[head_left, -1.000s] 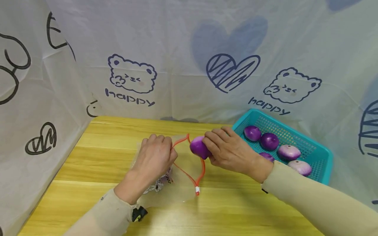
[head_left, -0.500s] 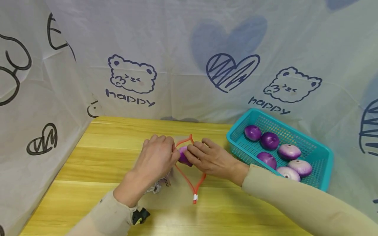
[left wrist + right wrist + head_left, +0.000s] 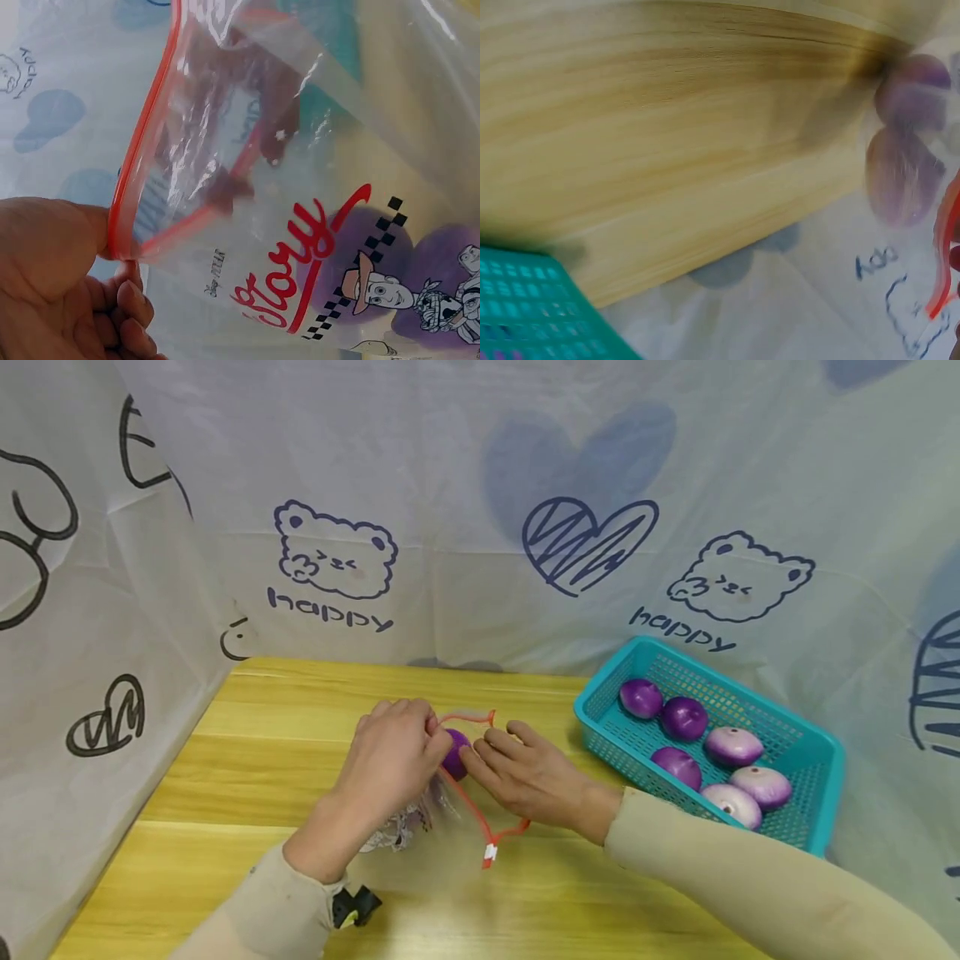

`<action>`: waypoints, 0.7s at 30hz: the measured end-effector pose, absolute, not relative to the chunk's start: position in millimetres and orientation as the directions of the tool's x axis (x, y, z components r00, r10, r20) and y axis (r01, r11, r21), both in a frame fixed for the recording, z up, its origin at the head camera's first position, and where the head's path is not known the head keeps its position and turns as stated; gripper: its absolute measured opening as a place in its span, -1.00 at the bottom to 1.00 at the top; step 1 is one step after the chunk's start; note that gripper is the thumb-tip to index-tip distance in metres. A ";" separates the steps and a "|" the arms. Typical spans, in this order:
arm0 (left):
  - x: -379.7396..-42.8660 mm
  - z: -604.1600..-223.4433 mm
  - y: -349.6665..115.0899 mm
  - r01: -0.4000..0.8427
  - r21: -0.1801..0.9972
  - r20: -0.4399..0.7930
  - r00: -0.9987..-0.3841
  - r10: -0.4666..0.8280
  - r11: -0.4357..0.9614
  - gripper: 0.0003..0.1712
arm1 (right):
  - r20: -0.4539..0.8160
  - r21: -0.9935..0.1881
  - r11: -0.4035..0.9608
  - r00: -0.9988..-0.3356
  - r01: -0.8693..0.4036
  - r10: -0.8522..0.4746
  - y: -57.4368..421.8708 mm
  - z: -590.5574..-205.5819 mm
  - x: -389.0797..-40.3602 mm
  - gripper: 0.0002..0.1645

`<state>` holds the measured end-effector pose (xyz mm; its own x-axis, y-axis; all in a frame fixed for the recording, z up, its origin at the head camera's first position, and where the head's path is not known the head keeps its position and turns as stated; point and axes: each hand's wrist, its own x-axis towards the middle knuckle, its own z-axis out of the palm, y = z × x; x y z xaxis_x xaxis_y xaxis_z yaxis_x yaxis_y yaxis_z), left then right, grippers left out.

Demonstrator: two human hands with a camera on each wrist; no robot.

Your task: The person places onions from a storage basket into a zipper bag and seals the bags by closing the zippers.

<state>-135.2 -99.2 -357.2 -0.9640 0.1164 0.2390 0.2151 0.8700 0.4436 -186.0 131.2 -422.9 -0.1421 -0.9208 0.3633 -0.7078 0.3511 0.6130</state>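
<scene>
My left hand (image 3: 393, 756) pinches the edge of a clear zip bag (image 3: 270, 300) between thumb and finger. The bag has a red zip rim, red lettering and printed cartoon figures, and its mouth gapes toward the right. A purple onion (image 3: 454, 755) is at the mouth, between the two hands. My right hand (image 3: 536, 781) reaches in there with loosely bent fingers, its fingertips close by the onion. Through the plastic in the left wrist view, those fingers are spread around nothing. Purple onions (image 3: 360, 262) show behind the print low in the bag.
On the right of the wooden table (image 3: 247, 727) stands a turquoise basket (image 3: 828, 777) holding several purple and whitish onions (image 3: 684, 718). A white printed cloth (image 3: 450, 468) hangs behind the table and along its left side.
My right hand has carried the onion left from beside the bag into its mouth, and its fingers have loosened. My left hand has stayed at the bag's edge.
</scene>
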 end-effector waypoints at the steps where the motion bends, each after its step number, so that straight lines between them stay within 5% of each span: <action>1: -135.8 -356.4 -101.0 0.199 0.455 0.236 -0.967 0.097 0.868 -0.81 | 0.397 0.589 0.381 -0.155 -0.713 -0.905 134.0 -421.9 -185.2 -0.64; 4: -137.1 -354.3 -106.4 0.171 0.480 0.239 -0.969 0.059 0.860 -0.80 | 0.521 0.449 0.528 -0.269 -0.721 -0.810 143.4 -422.0 -182.2 -0.68; 7: -137.6 -352.7 -109.9 0.153 0.487 0.231 -0.972 0.042 0.860 -0.80 | 0.565 0.246 0.680 -0.467 -0.691 -0.680 152.4 -426.9 -174.2 -0.61; 12: -136.6 -351.9 -109.3 0.164 0.443 0.268 -0.962 0.044 0.881 -0.80 | 0.375 -0.171 0.790 -0.780 -0.589 -0.500 152.8 -432.5 -156.4 -0.72; 15: -130.9 -351.1 -104.5 0.218 0.350 0.346 -0.934 0.091 0.911 -0.79 | 0.286 -0.320 0.786 -0.845 -0.528 -0.451 143.2 -425.7 -152.6 -0.73; 21: -114.8 -343.1 -90.3 0.365 0.180 0.550 -0.807 0.214 0.914 -0.73 | 0.274 -0.417 0.752 -0.860 -0.510 -0.432 121.2 -402.7 -156.8 -0.72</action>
